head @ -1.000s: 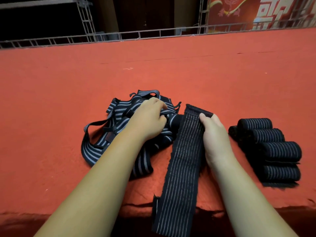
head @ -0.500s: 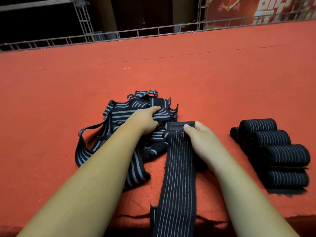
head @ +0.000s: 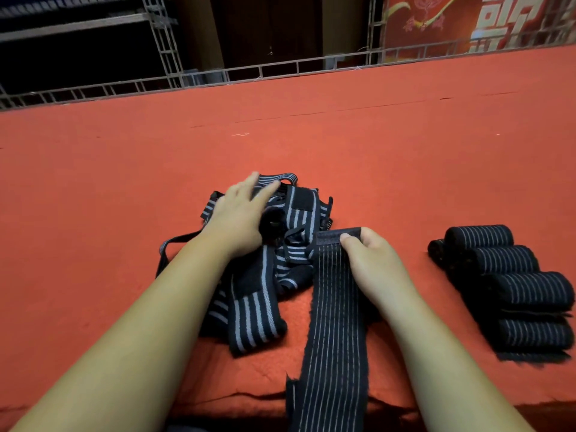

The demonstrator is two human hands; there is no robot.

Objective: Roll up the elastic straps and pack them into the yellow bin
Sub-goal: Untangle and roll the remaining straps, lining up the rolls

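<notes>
right hand [head: 374, 263] pinches the far end of the flat strap [head: 336, 322], centre frame; its length runs straight down to the bottom edge. left hand [head: 240, 213], fingers spread, rests on the tangled pile [head: 258, 316] just left. yellow bin out of view.

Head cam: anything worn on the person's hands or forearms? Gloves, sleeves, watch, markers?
Nothing visible: left hand and right hand are bare, no gloves or rings, though the left fingers are blurred; left forearm and right forearm are bare down to the frame edge, no sleeves, watch, cables or markers.
</notes>
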